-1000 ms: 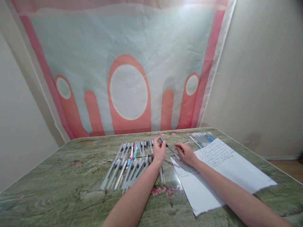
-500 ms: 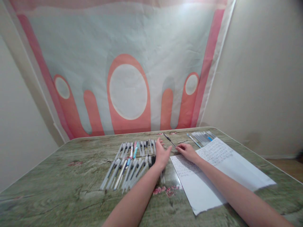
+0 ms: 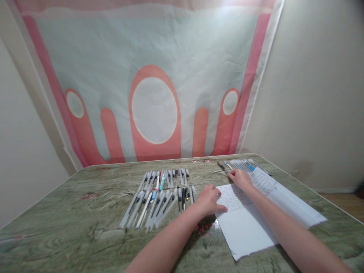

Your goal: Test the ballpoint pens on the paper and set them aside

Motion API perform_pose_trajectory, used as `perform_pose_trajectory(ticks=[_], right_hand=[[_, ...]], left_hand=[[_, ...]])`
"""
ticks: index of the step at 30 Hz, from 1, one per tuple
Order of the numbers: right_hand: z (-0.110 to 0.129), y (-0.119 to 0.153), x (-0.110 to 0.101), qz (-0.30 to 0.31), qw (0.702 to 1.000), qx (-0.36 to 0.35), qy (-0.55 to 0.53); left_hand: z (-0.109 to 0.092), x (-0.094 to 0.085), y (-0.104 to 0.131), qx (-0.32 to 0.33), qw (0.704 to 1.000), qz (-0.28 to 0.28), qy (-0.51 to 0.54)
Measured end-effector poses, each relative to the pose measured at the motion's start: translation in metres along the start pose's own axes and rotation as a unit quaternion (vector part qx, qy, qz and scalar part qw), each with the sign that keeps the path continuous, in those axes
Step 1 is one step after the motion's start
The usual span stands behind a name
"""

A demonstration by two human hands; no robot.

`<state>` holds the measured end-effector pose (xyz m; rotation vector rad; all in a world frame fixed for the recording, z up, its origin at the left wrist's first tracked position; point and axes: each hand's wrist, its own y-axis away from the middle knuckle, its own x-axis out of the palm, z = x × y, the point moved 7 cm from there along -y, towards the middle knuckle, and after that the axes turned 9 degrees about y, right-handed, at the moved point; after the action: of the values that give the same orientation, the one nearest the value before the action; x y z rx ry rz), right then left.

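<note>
A dark pen is pinched at its near end by my right hand, just beyond the paper's far edge. My left hand lies at the left edge of the written sheet, its thumb and fingers apart and nothing held. Two rows of pens, an upper row and a lower row, lie left of my left hand. Several clear pens or refills with a blue one among them sit beyond the paper, right of the dark pen.
The wood-patterned table has a pale rim along its back edge. Behind it hangs a grey-green and coral cloth. A plain wall stands to the right.
My right hand has moved right with the dark pen. My left hand has come down and right onto the paper's left edge, uncovering more pens. The paper's upper left part has shifted right.
</note>
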<state>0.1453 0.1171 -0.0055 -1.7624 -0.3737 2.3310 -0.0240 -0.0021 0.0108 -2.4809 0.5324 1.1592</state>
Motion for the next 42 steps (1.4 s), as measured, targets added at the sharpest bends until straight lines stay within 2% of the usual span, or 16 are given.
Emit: perform_pose_trajectory(ticks=[3,8,16,22,27,33,37,40,42], right_hand=[[-0.009,-0.001,0.001,0.001,0.998,0.018,0.068],[-0.016,-0.001,-0.002,-0.018,0.992,0.036,0.122],[-0.025,0.001,-0.007,-0.020,0.986,0.053,0.157],[-0.021,0.003,-0.015,-0.047,0.983,0.057,0.167],[0.003,0.002,-0.012,-0.068,0.992,0.008,0.109],[0.060,-0.007,0.013,0.014,0.996,-0.077,-0.053],[0.096,-0.012,0.026,0.024,0.990,-0.109,-0.090],[0.110,-0.008,0.035,0.022,0.987,-0.119,-0.108],[0.112,-0.004,0.038,0.017,0.986,-0.118,-0.113]], left_hand=[[0.001,-0.001,0.000,0.003,1.000,0.002,0.004],[0.003,-0.001,-0.001,-0.001,1.000,0.007,0.011],[0.003,-0.002,-0.001,0.003,1.000,0.005,0.014],[0.004,0.000,-0.002,0.011,1.000,0.006,0.014],[0.001,0.003,-0.003,0.033,0.999,0.016,-0.006],[-0.010,0.004,-0.001,0.063,0.997,0.031,-0.036],[-0.018,0.006,-0.001,0.083,0.995,0.035,-0.039],[-0.018,-0.003,-0.003,0.090,0.995,0.043,-0.030],[-0.012,-0.021,-0.003,0.065,0.997,0.039,-0.023]])
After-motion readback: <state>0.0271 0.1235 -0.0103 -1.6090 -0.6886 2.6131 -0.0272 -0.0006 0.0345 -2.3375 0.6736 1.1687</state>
